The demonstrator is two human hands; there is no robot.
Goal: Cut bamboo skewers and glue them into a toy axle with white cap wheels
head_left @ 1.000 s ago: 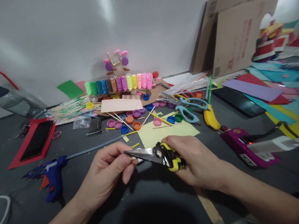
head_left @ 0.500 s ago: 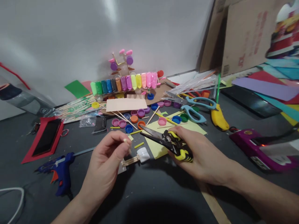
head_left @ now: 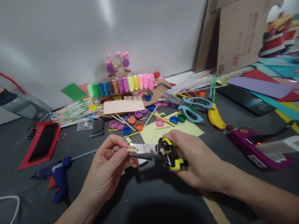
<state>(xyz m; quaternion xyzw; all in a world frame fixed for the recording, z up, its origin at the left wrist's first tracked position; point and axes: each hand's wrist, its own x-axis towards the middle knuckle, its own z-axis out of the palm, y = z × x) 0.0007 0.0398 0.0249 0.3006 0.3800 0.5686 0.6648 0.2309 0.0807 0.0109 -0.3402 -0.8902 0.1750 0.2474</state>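
Between thumb and fingertips, my left hand (head_left: 109,163) pinches a short pale wooden stick (head_left: 132,150). My right hand (head_left: 191,158) is wrapped round the black and yellow handles of a pair of cutting shears (head_left: 167,155). The shears point left, their blades apart, and the stick's end lies between them close to my left fingertips. Below the blades, a small white piece (head_left: 143,161) shows in part on the dark table, mostly covered by the shears and my left hand. A pale yellow sheet (head_left: 149,135) lies just beyond the blades.
A blue glue gun (head_left: 59,177) lies at left, near a phone on red paper (head_left: 23,161). Coloured bottle caps (head_left: 127,130) and sticks are scattered ahead. Blue-handled scissors (head_left: 192,115), a yellow utility knife (head_left: 216,116) and a purple device (head_left: 252,149) lie at right.
My right hand has brought the shears left and down, with their blades spread wider and now around the stick. My left hand has turned the stick so it points right. The view has shifted slightly.
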